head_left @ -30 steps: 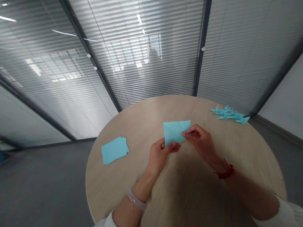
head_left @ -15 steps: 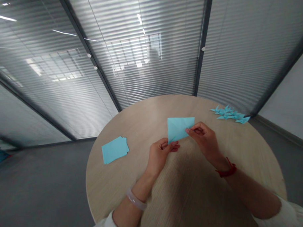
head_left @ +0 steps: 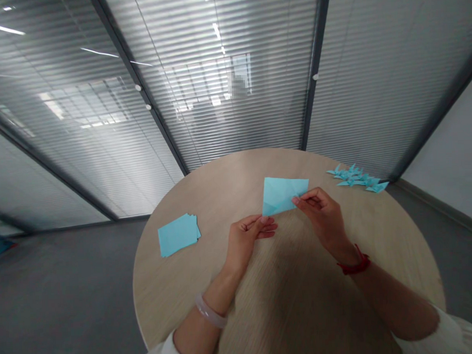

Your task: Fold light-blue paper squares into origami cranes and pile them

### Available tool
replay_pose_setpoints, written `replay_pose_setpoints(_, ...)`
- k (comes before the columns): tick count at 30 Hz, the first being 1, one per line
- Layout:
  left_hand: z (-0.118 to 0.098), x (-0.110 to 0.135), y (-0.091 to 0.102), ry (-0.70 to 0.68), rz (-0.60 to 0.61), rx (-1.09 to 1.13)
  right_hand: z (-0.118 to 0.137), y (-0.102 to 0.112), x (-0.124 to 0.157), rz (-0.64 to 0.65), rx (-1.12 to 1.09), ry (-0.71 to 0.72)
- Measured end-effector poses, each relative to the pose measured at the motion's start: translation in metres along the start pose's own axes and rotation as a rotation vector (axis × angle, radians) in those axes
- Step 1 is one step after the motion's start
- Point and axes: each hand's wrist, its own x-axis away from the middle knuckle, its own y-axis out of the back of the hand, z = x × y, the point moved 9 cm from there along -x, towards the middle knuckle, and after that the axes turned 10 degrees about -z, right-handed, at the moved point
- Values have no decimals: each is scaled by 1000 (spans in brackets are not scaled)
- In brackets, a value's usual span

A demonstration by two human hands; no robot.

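A light-blue paper sheet (head_left: 283, 194), creased along a diagonal, is held up just above the round wooden table (head_left: 236, 187). My right hand (head_left: 323, 215) pinches its right edge between thumb and fingers. My left hand (head_left: 248, 236) sits just below the sheet's lower left corner, fingers loosely curled, the fingertips a hair's width from the paper and not gripping it. A pale bangle is on my left wrist and a red cord on my right wrist.
A small stack of blue paper squares (head_left: 178, 233) lies at the table's left. Several folded blue paper figures (head_left: 356, 177) lie at the far right edge. Glass walls with blinds stand behind the table, with grey floor around it.
My right hand has carried the sheet up and to the right. The sheet's lower corner has slipped out of my left hand's pinch; the left hand stayed nearly in place.
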Motion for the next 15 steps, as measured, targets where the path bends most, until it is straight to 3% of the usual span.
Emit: replay_pose_setpoints(15,-2,4,0,4,-21,11,1,0,1,-8,-74,-50)
